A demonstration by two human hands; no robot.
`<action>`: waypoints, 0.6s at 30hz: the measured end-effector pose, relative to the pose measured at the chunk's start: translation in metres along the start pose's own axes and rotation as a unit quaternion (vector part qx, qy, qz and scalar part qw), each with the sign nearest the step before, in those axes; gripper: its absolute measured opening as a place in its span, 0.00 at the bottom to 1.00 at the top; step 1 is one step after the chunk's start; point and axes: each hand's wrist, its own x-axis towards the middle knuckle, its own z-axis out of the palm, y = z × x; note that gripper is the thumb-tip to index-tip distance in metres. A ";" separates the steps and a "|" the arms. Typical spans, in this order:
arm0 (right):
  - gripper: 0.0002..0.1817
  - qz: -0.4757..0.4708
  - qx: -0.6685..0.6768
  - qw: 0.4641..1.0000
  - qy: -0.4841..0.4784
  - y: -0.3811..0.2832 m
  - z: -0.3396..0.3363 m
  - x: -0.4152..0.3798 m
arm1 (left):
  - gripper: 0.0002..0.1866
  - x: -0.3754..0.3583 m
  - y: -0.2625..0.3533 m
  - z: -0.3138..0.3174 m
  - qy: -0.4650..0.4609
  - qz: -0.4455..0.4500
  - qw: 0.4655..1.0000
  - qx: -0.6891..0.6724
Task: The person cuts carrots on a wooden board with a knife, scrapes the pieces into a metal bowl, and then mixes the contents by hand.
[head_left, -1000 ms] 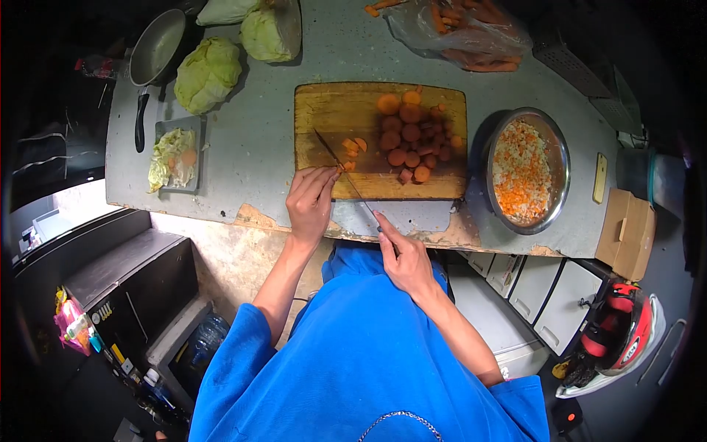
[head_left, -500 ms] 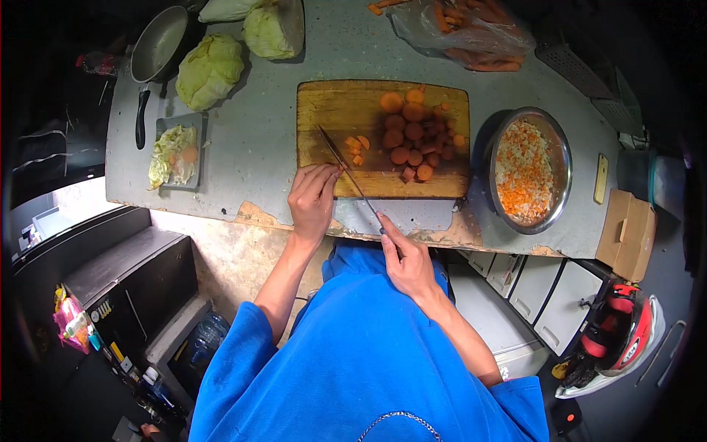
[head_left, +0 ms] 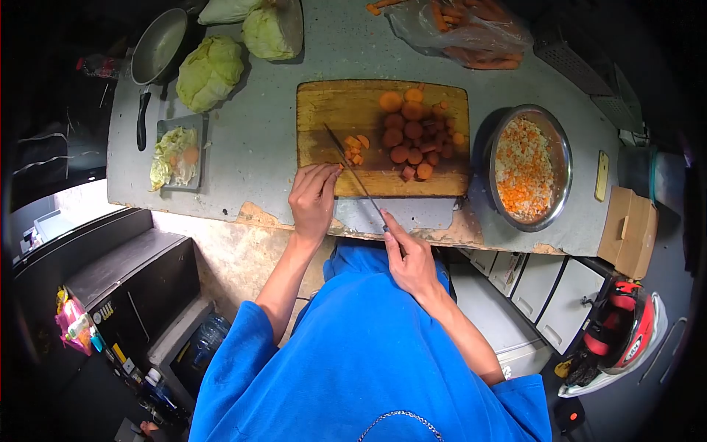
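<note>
My right hand (head_left: 409, 258) is wrapped round the handle of a long knife (head_left: 352, 171), its blade slanting up and left over the wooden cutting board (head_left: 324, 103). At the board's front edge, my left hand (head_left: 312, 193) has its fingers pinched on a small piece of carrot (head_left: 340, 168), mostly hidden by the fingertips. The blade is just to the right of those fingertips. Right beside the blade lie small cut carrot pieces (head_left: 355, 151). Farther right on the board is a pile of carrot slices and chunks (head_left: 414, 131).
A steel bowl (head_left: 563, 180) of chopped carrot and pale bits stands right of the board. At left are a tray (head_left: 193, 125) with cabbage scraps, a cabbage (head_left: 210, 72) and a frying pan (head_left: 160, 46). A plastic bag of carrots (head_left: 471, 37) lies at the back.
The knife and my right hand have shifted slightly right. The blade now stands a little apart from my left fingertips and closer to the cut pieces. My left hand has hardly moved.
</note>
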 end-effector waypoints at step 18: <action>0.26 -0.003 -0.065 0.998 -0.026 0.002 0.006 0.006 | 0.05 0.001 -0.003 0.001 -0.008 -0.004 1.000 -0.003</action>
